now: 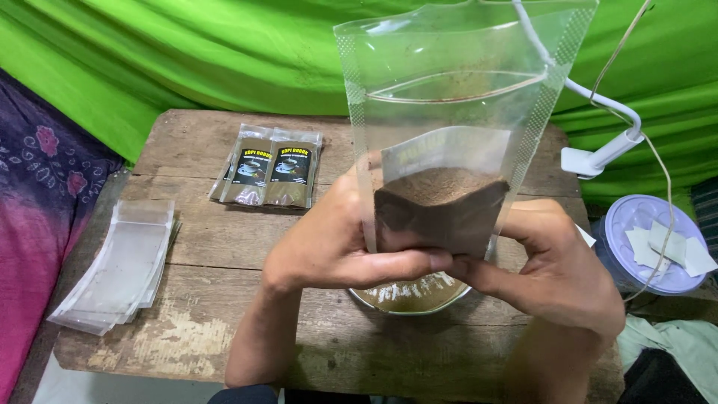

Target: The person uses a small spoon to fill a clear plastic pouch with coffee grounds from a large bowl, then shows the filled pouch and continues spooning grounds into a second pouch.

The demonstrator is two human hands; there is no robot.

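The clear stand-up pouch [449,150] is held upright between both hands, its bottom filled with brown powder [441,206] and its mouth gaping open at the top. The left hand [340,243] and right hand [557,265] both close around its base, fingertips meeting underneath. Directly below them sits a metal bowl [411,295] with more powder. A hard squeeze or a tilt could, I think, puff or spill powder out of the unsealed top. To the left of the hands lie a stack of empty pouches [120,265]; beyond them, filled labelled packets [269,164]. The worn wooden table [187,329] stands against green cloth [187,52].
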